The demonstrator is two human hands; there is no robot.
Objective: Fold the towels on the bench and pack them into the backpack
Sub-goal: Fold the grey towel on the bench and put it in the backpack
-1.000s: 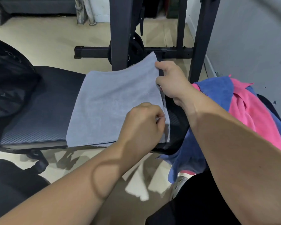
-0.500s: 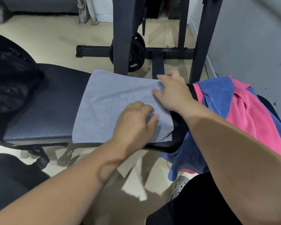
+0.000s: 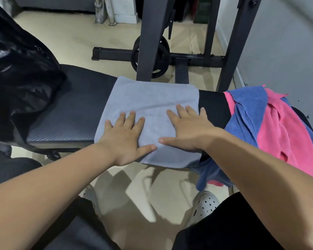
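- Head view: the bench [image 3: 70,112] runs left to right in front of us, with a dark ribbed pad. It carries everything for the task.
- The black glossy backpack [image 3: 20,73] sits slumped on the bench's left end, well apart from the towels. We can't see its opening, so we can't tell if anything is inside.
- Unfolded pile at the bench's right end: blue towel [image 3: 249,105] and pink towel [image 3: 287,134], tangled over each other and draping off the near edge.
  We judge them soft, light and without stiffness, so they'll sag wherever unsupported. Take each by two corners of one edge, not by a bunched middle.
- Mid-bench, between backpack and pile: grey towel [image 3: 148,98], lying flat, near edge hanging slightly over the pad.
  It looks part-folded, but we can't count layers. We expect the nap to grip the pad rather than slide. For the next fold, pinch both corners of one short side.
- Both hands lie on the grey towel's near half: left hand [image 3: 125,138] and right hand [image 3: 188,130], palms down, fingers straight and spread. They press and grip nothing. The right little finger reaches past the towel's right edge onto the pad.
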